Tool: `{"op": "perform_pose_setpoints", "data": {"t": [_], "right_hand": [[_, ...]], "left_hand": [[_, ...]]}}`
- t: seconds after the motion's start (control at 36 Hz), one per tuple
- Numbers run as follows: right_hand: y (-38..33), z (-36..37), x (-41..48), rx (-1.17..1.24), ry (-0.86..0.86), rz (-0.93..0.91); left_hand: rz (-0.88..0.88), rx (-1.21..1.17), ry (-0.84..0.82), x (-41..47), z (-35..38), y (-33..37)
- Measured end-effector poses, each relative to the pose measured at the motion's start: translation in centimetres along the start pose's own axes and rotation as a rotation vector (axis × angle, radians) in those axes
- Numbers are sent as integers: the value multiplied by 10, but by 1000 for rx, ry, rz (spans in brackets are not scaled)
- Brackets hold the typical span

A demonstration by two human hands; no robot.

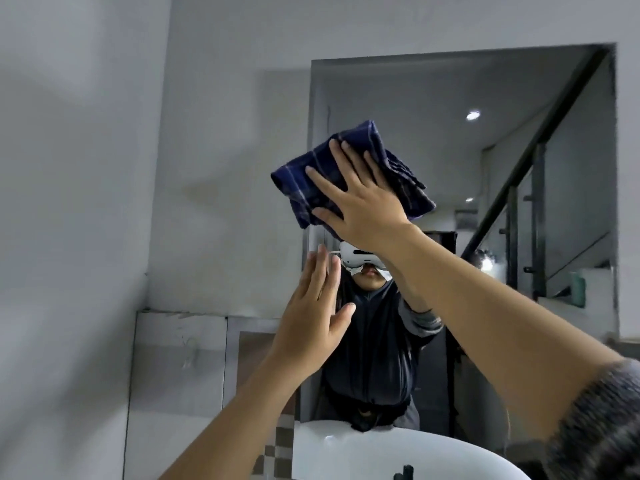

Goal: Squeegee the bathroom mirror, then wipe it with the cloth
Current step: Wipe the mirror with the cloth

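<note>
**Cloth on glass, wipe stage**

R hand (360,202) flat, fingers (322,180) spread, pressing the folded navy plaid cloth (349,168) vs the mirror (519,133), upper-left area. Cloth lies under palm & fingers, corners sticking out past fingertips. L hand (311,317) open, fingers together, empty, at mirror's left edge. Cloth prob. soft, light, limp; bunches easily, so press w/ whole palm.

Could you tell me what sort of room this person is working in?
Most likely a home bathroom: a wall mirror hangs above a white basin, and the right hand presses a blue checked cloth to the glass.
</note>
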State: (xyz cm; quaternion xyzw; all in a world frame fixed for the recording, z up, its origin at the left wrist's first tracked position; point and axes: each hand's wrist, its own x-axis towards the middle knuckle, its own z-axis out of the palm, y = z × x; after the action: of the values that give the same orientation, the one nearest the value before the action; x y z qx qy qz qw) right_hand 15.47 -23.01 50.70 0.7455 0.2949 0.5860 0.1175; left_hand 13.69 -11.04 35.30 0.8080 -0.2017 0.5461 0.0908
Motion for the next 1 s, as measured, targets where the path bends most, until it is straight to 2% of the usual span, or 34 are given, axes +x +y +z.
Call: {"op": "perform_pose_setpoints", "data": {"t": [0.11,0.22,0.44,0.72,0.81,0.89,0.94,1.0], "right_hand": [[38,-8,-25,-109,-53,-146],[84,-27,-45,-144,-94,-69],[132,-30,-91,24,58,544],[50,4,-111,278,361,1265],[16,10,-99,315,370,1285],[-11,13,-79,342,373,1209],[-23,13,-63,360,340,1104],[-33,13,-49,335,266,920]], "left_hand": [[14,9,2,0,0,1],[3,20,-3,0,-1,1],[-28,30,-2,-1,-1,3],[-40,-67,-92,-25,-3,7],[-15,-68,-120,-40,-1,6],[-6,-68,-121,-48,2,5],[-21,-97,-113,-49,3,6],[-29,-116,-108,-49,3,7]]}}
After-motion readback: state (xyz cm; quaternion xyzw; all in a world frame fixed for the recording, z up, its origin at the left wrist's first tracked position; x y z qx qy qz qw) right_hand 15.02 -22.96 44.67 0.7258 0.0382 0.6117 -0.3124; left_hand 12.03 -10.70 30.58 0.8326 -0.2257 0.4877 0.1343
